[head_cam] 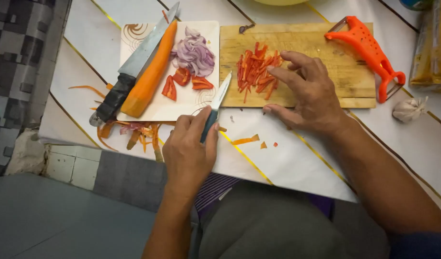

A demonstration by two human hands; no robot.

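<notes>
My left hand [189, 148] is closed around the dark handle of a small knife [216, 106], just in front of the wooden cutting board [345, 72], with the blade pointing at the board's near left corner. My right hand [309, 93] lies open on the board, fingers touching the red pepper strips [256, 72]. Left of the board sits a white plate [182, 103] with a peeled carrot [151, 72], a big knife [134, 67] and purple onion slices [194, 52]; an orange peeler [369, 50] rests on the board's far right end.

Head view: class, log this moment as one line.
left hand: grips small paring knife | right hand: on red pepper strips | wooden cutting board
</notes>
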